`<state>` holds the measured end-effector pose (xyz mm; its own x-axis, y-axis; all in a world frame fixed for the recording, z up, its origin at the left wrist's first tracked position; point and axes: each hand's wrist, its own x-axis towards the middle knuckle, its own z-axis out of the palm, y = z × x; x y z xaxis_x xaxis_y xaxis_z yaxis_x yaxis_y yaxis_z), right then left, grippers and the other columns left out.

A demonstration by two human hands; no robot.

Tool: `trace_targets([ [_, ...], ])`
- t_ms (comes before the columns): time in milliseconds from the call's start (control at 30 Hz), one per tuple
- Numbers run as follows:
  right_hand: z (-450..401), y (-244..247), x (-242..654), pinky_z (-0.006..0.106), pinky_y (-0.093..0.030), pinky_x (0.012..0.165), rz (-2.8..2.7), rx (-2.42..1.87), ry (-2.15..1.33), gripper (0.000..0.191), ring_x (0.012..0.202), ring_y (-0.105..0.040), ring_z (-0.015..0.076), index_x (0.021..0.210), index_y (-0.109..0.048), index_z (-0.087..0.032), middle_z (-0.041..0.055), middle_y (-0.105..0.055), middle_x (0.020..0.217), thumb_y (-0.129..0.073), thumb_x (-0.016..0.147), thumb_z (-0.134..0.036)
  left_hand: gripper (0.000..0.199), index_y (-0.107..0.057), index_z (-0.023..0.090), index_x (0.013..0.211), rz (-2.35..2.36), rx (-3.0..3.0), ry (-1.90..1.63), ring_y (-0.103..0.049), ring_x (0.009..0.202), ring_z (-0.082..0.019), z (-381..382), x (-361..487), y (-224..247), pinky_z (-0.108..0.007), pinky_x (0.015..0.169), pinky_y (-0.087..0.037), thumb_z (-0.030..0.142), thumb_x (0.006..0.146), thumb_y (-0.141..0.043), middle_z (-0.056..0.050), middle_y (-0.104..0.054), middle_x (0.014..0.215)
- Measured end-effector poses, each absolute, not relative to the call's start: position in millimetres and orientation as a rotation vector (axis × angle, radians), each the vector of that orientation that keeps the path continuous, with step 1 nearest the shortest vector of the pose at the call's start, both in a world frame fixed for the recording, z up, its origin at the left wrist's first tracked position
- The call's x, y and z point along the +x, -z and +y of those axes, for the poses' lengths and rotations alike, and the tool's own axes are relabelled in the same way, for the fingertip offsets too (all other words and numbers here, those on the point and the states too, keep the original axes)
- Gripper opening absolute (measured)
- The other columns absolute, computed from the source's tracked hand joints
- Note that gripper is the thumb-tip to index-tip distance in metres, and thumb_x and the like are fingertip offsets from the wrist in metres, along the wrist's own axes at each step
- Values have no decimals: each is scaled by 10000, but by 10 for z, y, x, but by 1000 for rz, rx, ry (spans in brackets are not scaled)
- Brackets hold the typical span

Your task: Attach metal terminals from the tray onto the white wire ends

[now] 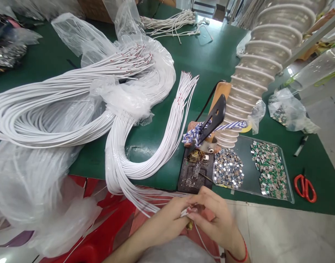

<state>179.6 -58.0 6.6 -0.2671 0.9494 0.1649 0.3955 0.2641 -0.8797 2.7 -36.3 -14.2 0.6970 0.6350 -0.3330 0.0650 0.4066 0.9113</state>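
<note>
Just below the table's front edge, my left hand (pixel 175 213) is closed around the ends of several white cables (pixel 187 210) with reddish tips. My right hand (pixel 218 212), a red cord on its wrist, meets it there, thumb and fingers pinching at the same cable ends. Fingers partly cover the tips. One thin white cable (pixel 201 237) hangs beneath the hands. Behind the left hand, a long bundle of white cables (pixel 140 171) curves over the table edge. A soldering fixture with a dark base (pixel 188 182) stands right above my hands.
A clear tray (pixel 246 175) holds two piles of small metal connectors. Red scissors (pixel 305 188) and a marker (pixel 300 146) lie to its right. A ribbed hose (pixel 266 54) rises behind the fixture. More cables in plastic wrap (pixel 126 96) cover the left of the green table (pixel 219 47).
</note>
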Motion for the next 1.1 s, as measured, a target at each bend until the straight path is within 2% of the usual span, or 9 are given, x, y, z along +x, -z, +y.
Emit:
trace_targets([
  [67, -586, -42, 1755, 239, -498, 568, -1814, -1191, -962, 222, 652, -612, 150, 949, -737, -205, 19, -652, 745, -582, 1058, -320, 155, -716, 187, 970, 723, 1094, -348, -610, 758, -191, -355, 37, 107, -271, 725, -517, 191, 921, -570, -23, -678, 859],
  [133, -587, -40, 1758, 236, -487, 556, -1809, -1199, -953, 260, 636, -603, 145, 895, -732, -206, 14, -640, 728, -576, 1065, -326, 160, -712, 183, 965, 721, 1085, -329, -598, 738, -191, -339, 36, 84, -264, 683, -510, 196, 930, -557, -25, -671, 837],
  [267, -587, -55, 1812, 234, -473, 529, -1802, -1229, -968, 256, 604, -588, 138, 890, -718, -213, 5, -638, 728, -585, 1062, -348, 199, -712, 181, 936, 627, 1135, -349, -605, 812, -203, -293, 14, 70, -273, 746, -509, 308, 990, -569, -41, -688, 895],
  [400, -604, -56, 1837, 233, -469, 530, -1779, -1216, -935, 234, 602, -577, 138, 873, -690, -217, -1, -635, 719, -588, 1061, -314, 279, -693, 181, 997, 619, 1226, -323, -607, 784, -205, -286, -20, 81, -272, 714, -497, 406, 1026, -532, -43, -689, 902],
  [500, -610, -57, 1829, 232, -473, 535, -1772, -1200, -903, 230, 616, -589, 141, 883, -675, -219, -3, -633, 714, -570, 1070, -302, 344, -681, 191, 893, 682, 1390, -345, -601, 761, -210, -308, -51, 78, -275, 726, -476, 440, 1043, -497, -40, -694, 833],
  [667, -625, -44, 1800, 217, -468, 516, -1750, -1234, -855, 220, 599, -596, 128, 927, -666, -214, -12, -636, 718, -615, 1051, -388, 482, -662, 193, 782, 646, 1370, -326, -565, 665, -178, -319, -78, 78, -252, 656, -448, 511, 1066, -437, -19, -643, 710],
  [767, -671, -14, 1801, 227, -486, 547, -1787, -1250, -773, 196, 618, -614, 136, 905, -655, -216, -9, -642, 712, -599, 1061, -321, 457, -705, 179, 805, 654, 1229, -325, -574, 665, -179, -311, -48, 103, -254, 636, -460, 501, 1049, -491, -26, -654, 720],
  [933, -717, 4, 1855, 232, -458, 519, -1858, -1325, -631, 229, 581, -588, 132, 855, -630, -216, -15, -621, 677, -585, 1065, -294, 218, -715, 163, 858, 786, 1078, -395, -596, 742, -176, -323, 13, 169, -249, 688, -469, 363, 937, -681, -11, -684, 774],
  [1100, -702, -30, 1894, 216, -427, 489, -1796, -1303, -748, 275, 546, -548, 117, 804, -604, -225, -30, -615, 661, -612, 1055, -336, 230, -697, 170, 822, 817, 964, -529, -634, 865, -208, -326, -14, 220, -288, 796, -488, 375, 858, -795, -53, -720, 914],
])
